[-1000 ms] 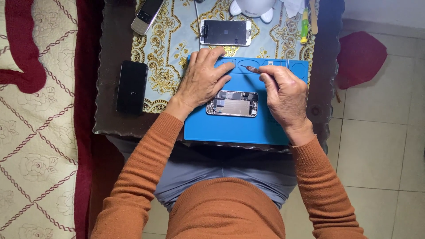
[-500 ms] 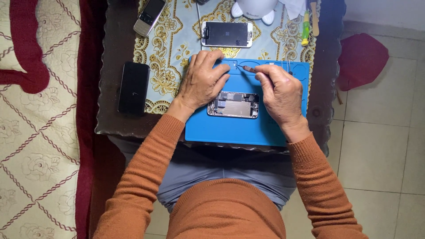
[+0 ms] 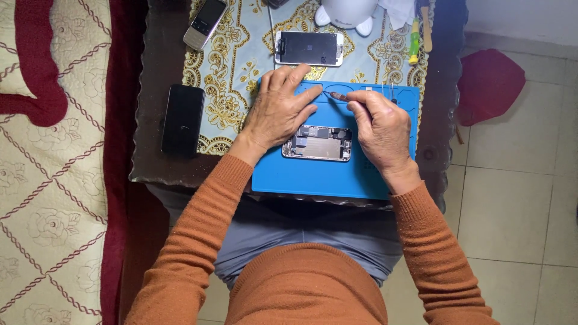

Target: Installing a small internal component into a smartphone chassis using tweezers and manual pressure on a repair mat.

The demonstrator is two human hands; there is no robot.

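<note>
Head view, looking straight down at a small table with a gold-patterned cloth [image 3: 241,66]. Blue repair mat [image 3: 319,174] lies at the near edge of the table, over the person's lap. Opened smartphone body [image 3: 317,143] sits on the mat, internals up, lying flat, between the two hands.

Left hand [image 3: 280,111] rests flat on the mat's upper left part, fingers spread and open, holding nothing; its palm is just beside the phone body's left end, fingertips reaching toward the mat's far edge. Right hand [image 3: 382,126] is on the mat right of the phone body, thumb and forefinger pinched closed on thin tweezers [image 3: 338,95]. Tweezer tip points left toward the left hand's index finger, over the mat's tray section, above the phone body and apart from it. Cannot tell if the tips hold anything, too small.

Beyond the mat: detached white-framed phone screen [image 3: 309,48] face up on the cloth, just past the left fingertips. Black smartphone [image 3: 182,119] on the bare dark table edge at left. Silver keypad phone [image 3: 205,23] at the far left corner of the cloth. Green-handled screwdriver [image 3: 413,42] at far right, next to a white round object [image 3: 346,12] cut by the frame. Orange sweater sleeves on both arms. Red cushion [image 3: 489,84] on the tiled floor at right.
</note>
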